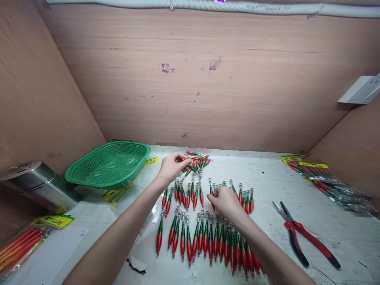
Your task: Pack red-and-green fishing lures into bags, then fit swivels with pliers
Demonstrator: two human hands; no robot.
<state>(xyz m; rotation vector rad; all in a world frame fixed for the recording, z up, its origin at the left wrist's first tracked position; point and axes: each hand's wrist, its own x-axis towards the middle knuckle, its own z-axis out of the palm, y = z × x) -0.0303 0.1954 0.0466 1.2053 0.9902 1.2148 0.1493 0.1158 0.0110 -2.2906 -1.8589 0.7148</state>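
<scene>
Red-and-green squid jig lures with wire hook crowns lie in rows on the white tabletop, the nearest being a long row of lures (189, 243). My left hand (174, 166) is at the far pile of lures (202, 161), thumb and fingers pinched together around a red lure that is mostly hidden. My right hand (225, 202) is closed at the middle row, its fingertips on a lure (211, 188) whose hook end points away from me. The right forearm covers part of the near row.
A green plastic basket (107, 164) and a steel canister (41, 186) stand at left. Packaged lures lie at the near left (23, 245) and far right (332, 184). Red-handled pliers (303, 233) rest at right. Wooden panels (202, 79) enclose the table.
</scene>
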